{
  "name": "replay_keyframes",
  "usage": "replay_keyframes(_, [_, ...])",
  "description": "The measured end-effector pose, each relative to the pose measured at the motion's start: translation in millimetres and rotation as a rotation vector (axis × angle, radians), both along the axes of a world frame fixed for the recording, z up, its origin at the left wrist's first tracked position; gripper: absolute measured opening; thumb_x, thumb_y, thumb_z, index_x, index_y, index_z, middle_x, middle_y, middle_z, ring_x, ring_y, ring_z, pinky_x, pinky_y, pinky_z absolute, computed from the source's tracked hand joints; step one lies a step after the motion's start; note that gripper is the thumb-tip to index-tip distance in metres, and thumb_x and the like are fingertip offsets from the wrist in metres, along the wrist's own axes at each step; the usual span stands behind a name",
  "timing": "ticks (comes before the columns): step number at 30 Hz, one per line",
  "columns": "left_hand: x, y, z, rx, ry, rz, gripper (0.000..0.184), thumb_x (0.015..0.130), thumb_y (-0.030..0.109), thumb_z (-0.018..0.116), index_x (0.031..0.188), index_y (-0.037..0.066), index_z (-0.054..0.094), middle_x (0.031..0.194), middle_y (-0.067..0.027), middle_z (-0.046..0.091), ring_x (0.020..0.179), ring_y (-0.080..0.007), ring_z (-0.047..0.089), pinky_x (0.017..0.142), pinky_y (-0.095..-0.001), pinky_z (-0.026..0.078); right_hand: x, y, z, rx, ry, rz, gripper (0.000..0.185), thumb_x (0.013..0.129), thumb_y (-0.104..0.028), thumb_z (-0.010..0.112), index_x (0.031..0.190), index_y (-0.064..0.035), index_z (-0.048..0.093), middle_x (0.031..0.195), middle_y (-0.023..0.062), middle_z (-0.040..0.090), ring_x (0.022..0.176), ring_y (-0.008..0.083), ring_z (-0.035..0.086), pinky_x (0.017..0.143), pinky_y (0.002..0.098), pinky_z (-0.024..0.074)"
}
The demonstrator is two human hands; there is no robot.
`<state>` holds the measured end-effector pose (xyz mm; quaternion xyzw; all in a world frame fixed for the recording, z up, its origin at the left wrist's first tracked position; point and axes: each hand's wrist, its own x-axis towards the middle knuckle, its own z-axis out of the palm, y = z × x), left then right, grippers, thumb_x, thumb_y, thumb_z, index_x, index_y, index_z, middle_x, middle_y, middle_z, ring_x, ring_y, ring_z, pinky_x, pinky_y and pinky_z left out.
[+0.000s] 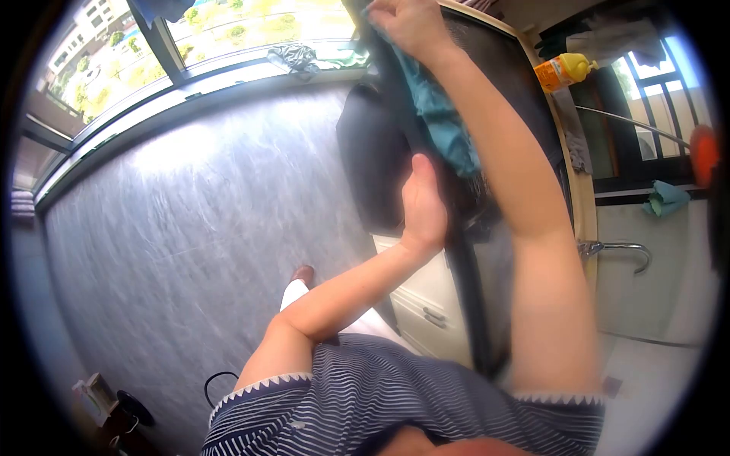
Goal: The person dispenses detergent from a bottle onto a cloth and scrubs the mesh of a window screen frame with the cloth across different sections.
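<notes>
My right hand (411, 26) is raised at the top centre, its fingers closed on the upper end of a teal cloth (437, 114). The cloth hangs down along the dark counter edge, beside my right forearm. My left hand (424, 205) is lower, at the dark edge below the cloth, with the thumb side up. Its fingers are mostly hidden behind the hand and the edge. A dark bag-like item (370, 159) hangs to the left of my left hand.
A yellow bottle (563, 71) lies at the upper right. Near it are a chrome faucet (620, 249), a green cloth (666, 198) and a blurred orange object (704, 156). A white cabinet (422, 292) stands below the counter. A grey cloth (295, 58) lies on the window sill.
</notes>
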<state>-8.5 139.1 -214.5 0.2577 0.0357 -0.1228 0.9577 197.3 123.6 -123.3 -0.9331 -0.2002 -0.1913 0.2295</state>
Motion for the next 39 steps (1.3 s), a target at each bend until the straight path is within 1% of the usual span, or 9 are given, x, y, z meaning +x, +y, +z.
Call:
replay_keyframes(2, [0.1,0.9,0.4,0.013,-0.004,-0.009,0.056,0.091,0.049,0.029,0.1,-0.001,0.053,0.09,-0.0056,0.059,0.078,-0.0123,0.057,0.069,-0.0231,0.047,34.0,13.5,3.5,-0.031,0.045,-0.065,0.022,0.071,-0.014,0.052,0.084,-0.0003,0.062,0.084,0.0194,0.06,0.08,0.0337,0.058,0.073,0.0377,0.0455])
replay_keyframes(6, [1.3,-1.0,-5.6,0.094,-0.04,0.017,0.056,0.091,0.049,0.028,0.097,-0.001,0.054,0.09,-0.0052,0.059,0.077,-0.0111,0.056,0.067,-0.0221,0.046,40.6,15.6,-2.5,-0.084,-0.008,-0.135,0.021,0.072,-0.019,0.054,0.078,-0.0014,0.063,0.081,0.0185,0.062,0.078,0.0335,0.059,0.072,0.0387,0.0461])
replay_keyframes(9, [2.3,-3.0,-5.9,0.053,-0.044,0.029,0.056,0.091,0.049,0.028,0.098,-0.001,0.054,0.09,-0.005,0.059,0.078,-0.0111,0.056,0.069,-0.0221,0.046,-0.5,-3.2,-7.3,-0.06,-0.003,0.008,0.02,0.076,-0.02,0.056,0.088,-0.0049,0.063,0.074,0.0121,0.062,0.066,0.0249,0.06,0.063,0.0314,0.0457])
replay_keyframes(16, [2.8,-1.8,3.5,-0.051,-0.037,0.053,0.056,0.091,0.048,0.028,0.105,-0.003,0.048,0.094,-0.0078,0.058,0.081,-0.0148,0.058,0.072,-0.0256,0.048,-140.5,-37.7,0.7,-0.058,0.055,0.052,0.008,0.076,-0.014,0.058,0.078,-0.0075,0.062,0.073,0.0087,0.06,0.067,0.0272,0.058,0.059,0.0356,0.0454])
replay_keyframes(23, [2.7,3.1,-3.7,-0.011,-0.049,-0.017,0.058,0.09,0.05,0.029,0.103,-0.003,0.049,0.09,-0.0086,0.059,0.076,-0.0166,0.058,0.069,-0.0265,0.049,-42.0,-4.6,-11.2,0.02,-0.085,-0.053,0.014,0.079,-0.017,0.051,0.078,-0.01,0.063,0.072,0.0073,0.061,0.067,0.0267,0.059,0.061,0.0379,0.0462])
replay_keyframes(26, [0.5,5.9,-0.9,0.082,-0.046,0.01,0.057,0.09,0.05,0.028,0.103,-0.002,0.049,0.091,-0.0089,0.058,0.078,-0.0161,0.058,0.07,-0.0262,0.048,-91.6,-14.0,-0.9,0.083,0.04,-0.014,0.02,0.074,-0.02,0.054,0.079,-0.0026,0.061,0.076,0.0177,0.061,0.078,0.0345,0.058,0.07,0.0414,0.0459])
replay_keyframes(29, [-1.5,7.6,15.9,-0.125,-0.021,0.021,0.055,0.091,0.048,0.027,0.109,-0.001,0.046,0.101,-0.0103,0.054,0.088,-0.0178,0.055,0.077,-0.0284,0.045,-167.7,-37.4,-10.2,-0.17,-0.064,-0.036,0.011,0.077,-0.016,0.052,0.077,-0.0085,0.06,0.071,0.0066,0.06,0.068,0.0259,0.059,0.061,0.0371,0.046])
replay_keyframes(35, [0.5,8.3,20.3,0.052,0.089,0.08,0.05,0.093,0.044,0.027,0.106,0.0,0.047,0.101,-0.0096,0.053,0.088,-0.021,0.053,0.078,-0.0334,0.044,-277.8,-60.7,-8.3,-0.304,-0.097,-0.011,0.001,0.071,-0.01,0.055,0.072,-0.0099,0.055,0.069,0.0028,0.05,0.068,0.0206,0.052,0.057,0.0317,0.0422])
replay_keyframes(39, [4.7,7.5,16.5,0.098,-0.085,0.107,0.049,0.092,0.039,0.025,0.106,-0.003,0.045,0.097,-0.0135,0.055,0.087,-0.0264,0.056,0.076,-0.0367,0.048,-357.2,-78.9,-7.6,-0.197,0.026,-0.034,0.004,0.069,-0.006,0.055,0.073,-0.0075,0.053,0.069,0.0028,0.048,0.066,0.0201,0.05,0.056,0.0313,0.0406])
